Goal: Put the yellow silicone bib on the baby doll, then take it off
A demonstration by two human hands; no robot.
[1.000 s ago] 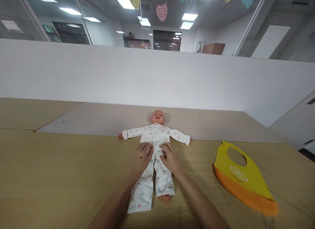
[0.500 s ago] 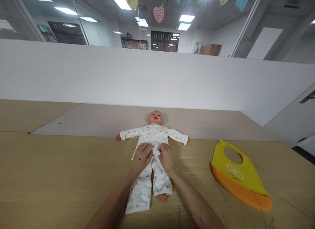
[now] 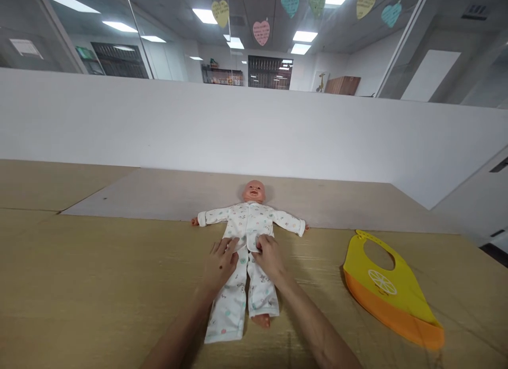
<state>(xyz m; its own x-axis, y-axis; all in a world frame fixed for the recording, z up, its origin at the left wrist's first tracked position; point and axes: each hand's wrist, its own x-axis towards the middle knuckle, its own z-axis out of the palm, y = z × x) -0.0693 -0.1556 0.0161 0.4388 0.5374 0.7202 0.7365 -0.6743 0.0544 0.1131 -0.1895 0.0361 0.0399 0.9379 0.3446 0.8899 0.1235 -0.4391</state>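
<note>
A baby doll (image 3: 249,221) lies on its back on the wooden table (image 3: 99,284), arms spread, dressed in a white printed jacket and trousers. My left hand (image 3: 220,263) rests on the doll's left hip with fingers stretched out and partly apart. My right hand (image 3: 270,256) sits at the waist with its fingertips pinching the lower hem of the jacket. One bare foot (image 3: 261,320) shows below the right trouser leg; the other leg is covered by cloth.
A yellow and orange silicone bib (image 3: 391,289) lies flat on the table to the right. A low white partition wall (image 3: 254,131) runs behind the table. Paper hearts (image 3: 261,32) hang from the ceiling beyond.
My left hand has slid off the jacket hem toward the left and opened out. My right hand keeps its hold at the waist. The view has tilted slightly.
</note>
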